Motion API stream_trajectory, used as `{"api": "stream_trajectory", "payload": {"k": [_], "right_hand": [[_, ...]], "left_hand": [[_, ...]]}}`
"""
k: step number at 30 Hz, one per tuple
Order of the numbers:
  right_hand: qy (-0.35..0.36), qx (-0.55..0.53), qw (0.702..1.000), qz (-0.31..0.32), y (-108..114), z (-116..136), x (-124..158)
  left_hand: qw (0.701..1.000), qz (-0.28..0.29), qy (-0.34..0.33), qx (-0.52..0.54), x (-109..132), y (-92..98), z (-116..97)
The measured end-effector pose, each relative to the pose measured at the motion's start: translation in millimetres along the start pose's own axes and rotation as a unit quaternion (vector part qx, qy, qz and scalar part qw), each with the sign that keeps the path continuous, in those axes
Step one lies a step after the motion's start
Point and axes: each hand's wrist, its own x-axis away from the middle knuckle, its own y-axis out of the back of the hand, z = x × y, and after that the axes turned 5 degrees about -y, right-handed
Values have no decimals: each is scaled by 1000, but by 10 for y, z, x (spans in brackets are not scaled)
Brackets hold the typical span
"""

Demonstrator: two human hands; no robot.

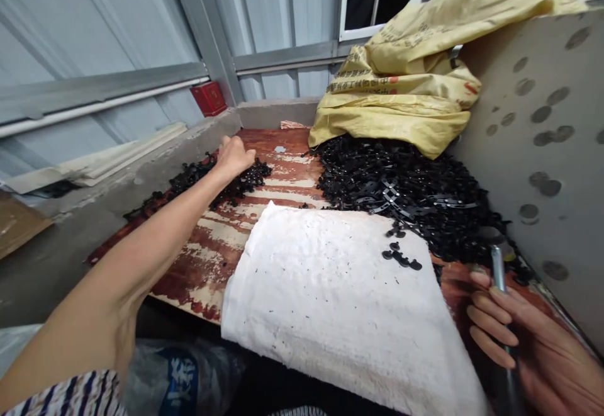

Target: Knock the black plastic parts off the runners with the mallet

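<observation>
My left hand (234, 157) reaches far out over a small heap of black plastic parts (207, 180) at the back left of the worn red board (245, 214). Its fingers are curled down onto the parts, and what they hold is hidden. My right hand (514, 334) is at the lower right, fingers wrapped round a grey metal tool handle (497, 268) that stands upright. A much larger pile of black plastic parts (406, 189) lies in front of that hand. A few loose black parts (401, 255) rest on the white cloth (330, 290).
Yellow woven sacks (410, 82) are piled at the back right, over the large pile. A grey spotted panel (538, 145) walls off the right side. A small red box (209, 98) sits on the concrete ledge (141, 170) by the corrugated wall.
</observation>
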Motion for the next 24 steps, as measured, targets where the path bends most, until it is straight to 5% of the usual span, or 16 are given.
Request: {"api": "stream_trajectory", "payload": {"k": [1, 5, 10, 18, 22, 24], "right_hand": [[-7, -13, 1000, -1, 16, -4, -20], [-24, -28, 999, 10, 63, -7, -69], [-18, -49, 997, 52, 127, 2, -55], [-36, -78, 993, 82, 156, 7, -49], [-21, -81, 993, 88, 160, 11, -44], [-20, -84, 993, 86, 170, 10, -46]], "left_hand": [[998, -14, -2, -57, 34, -51, -35], [967, 184, -139, -111, 420, -438, -413], [938, 251, -214, -110, 702, -813, -846], [926, 252, -277, -47, 592, -902, -1321], [935, 148, -321, -4, 862, -885, -1554], [918, 148, -368, -11, 1032, -861, -1663]]}}
